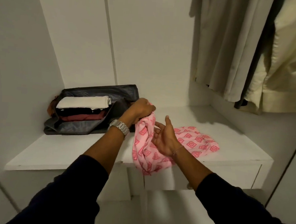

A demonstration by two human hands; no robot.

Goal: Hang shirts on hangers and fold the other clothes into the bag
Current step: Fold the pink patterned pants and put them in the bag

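Pink patterned cloth (192,142) remained unfolded: my left hand (141,109) gripped it, right hand (163,138) apart. Bag (100,91) already held folded clothes (82,108); shirts (234,48) hung.

The white shelf (58,149) has bare room along its front left part and at the back right, so a hand can slide in there. The open dark bag (100,91) sits in the back left corner against the wall, full of folded clothes (82,108), and the pink patterned cloth (190,142) lies over the middle and hangs off the front edge. On the right, hanging shirts (234,48) come down near the shelf and block the way from above.
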